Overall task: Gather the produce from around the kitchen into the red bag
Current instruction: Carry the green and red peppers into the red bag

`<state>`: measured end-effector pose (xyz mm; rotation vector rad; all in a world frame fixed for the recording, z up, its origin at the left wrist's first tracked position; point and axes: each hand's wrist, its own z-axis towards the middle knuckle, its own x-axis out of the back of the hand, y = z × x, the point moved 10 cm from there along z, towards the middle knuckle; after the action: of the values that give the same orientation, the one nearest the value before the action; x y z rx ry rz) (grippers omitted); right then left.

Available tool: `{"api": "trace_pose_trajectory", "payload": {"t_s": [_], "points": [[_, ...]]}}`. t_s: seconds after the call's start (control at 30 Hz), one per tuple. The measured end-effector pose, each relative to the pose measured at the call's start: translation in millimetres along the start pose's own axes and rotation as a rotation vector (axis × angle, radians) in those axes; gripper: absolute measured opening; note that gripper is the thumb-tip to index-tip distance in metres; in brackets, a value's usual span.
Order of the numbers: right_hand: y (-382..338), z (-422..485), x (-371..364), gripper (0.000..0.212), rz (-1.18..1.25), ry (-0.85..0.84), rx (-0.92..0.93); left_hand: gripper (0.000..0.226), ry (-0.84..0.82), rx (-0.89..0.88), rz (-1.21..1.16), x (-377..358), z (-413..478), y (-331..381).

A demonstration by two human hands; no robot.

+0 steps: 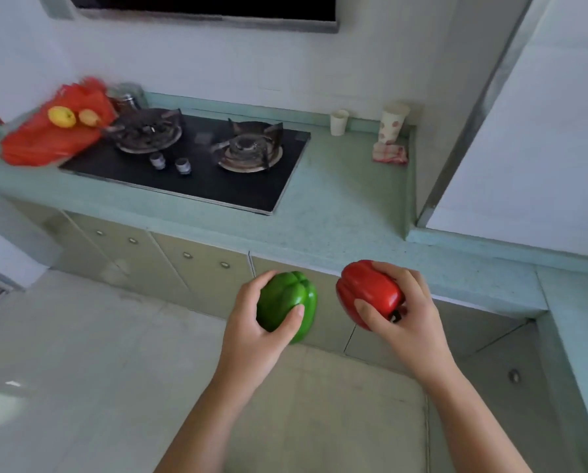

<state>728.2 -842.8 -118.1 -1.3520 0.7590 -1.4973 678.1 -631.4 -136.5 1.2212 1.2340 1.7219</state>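
Green pepper (287, 303) gripped in left hand (251, 331), red pepper (367, 293) in right hand (405, 315), both off the counter (336, 206) edge; red bag (47, 138) lies far left.

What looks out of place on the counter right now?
The red bag is slumped over the left corner of the stove, right against the left burner, which is an odd spot for a bag. Two yellow fruits sit on or in it; blur hides which. Nothing looks spilled or broken.
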Motion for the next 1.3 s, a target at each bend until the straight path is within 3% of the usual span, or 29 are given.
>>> {"api": "trace_pose_trajectory", "payload": {"t_s": [0.3,0.6,1.0,1.3], "points": [[-58.1,35.4,-179.4,0.056,0.002,-0.149,0.068,0.058,0.221,0.136,-0.058,173.2,36.8,-78.8],[-150.3,77.6,-401.1,0.058,0.088,-0.364,0.198,0.048,0.457,0.213,0.029,371.8,67.4,-145.1],[-158.3,222.3,-535.0,0.058,0.088,-0.532,0.230,0.047,0.550,0.279,0.006,439.2,195.1,-195.8],[-207.5,319.4,-656.7,0.050,0.135,-0.708,0.377,0.048,0.722,0.314,0.035,517.7,277.7,-219.2]]}}
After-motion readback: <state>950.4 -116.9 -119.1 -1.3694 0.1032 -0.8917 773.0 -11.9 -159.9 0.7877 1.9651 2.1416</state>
